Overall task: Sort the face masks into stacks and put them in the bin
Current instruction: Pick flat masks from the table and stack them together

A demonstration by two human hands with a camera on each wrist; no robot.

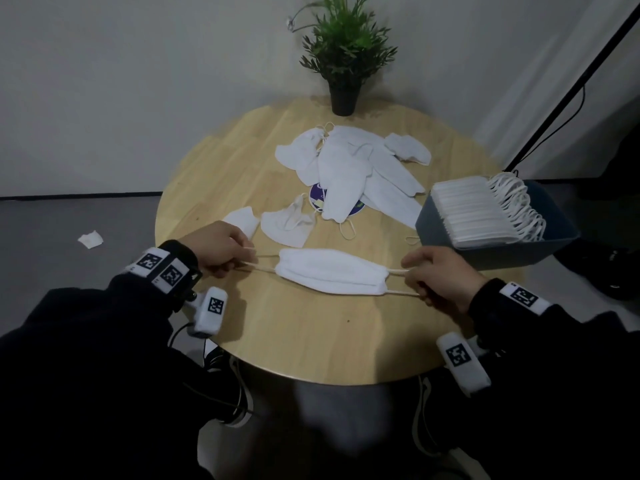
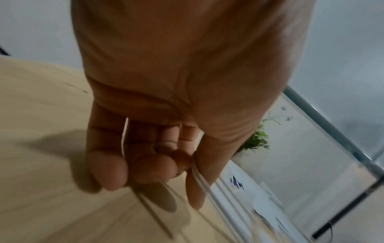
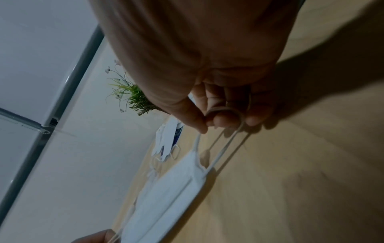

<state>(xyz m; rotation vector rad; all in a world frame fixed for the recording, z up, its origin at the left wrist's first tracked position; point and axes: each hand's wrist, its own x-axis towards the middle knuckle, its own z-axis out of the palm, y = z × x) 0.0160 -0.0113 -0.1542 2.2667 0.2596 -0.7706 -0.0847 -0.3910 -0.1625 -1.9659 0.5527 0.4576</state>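
Your left hand (image 1: 221, 249) and right hand (image 1: 441, 277) pinch the ear loops of a flat white folded face mask (image 1: 330, 270), stretched over the round wooden bench (image 1: 311, 341). Flattening step; next, carry to blue plastic bin (image 1: 498, 251), 3 o'clock.

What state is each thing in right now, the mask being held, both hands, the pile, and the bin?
Held mask: folded flat, stretched between both hands.
Left hand: pinching the left ear loop.
Right hand: pinching the right ear loop.
Loose pile: unsorted, overlapping on the table.
Bin: holds a neat row of masks.
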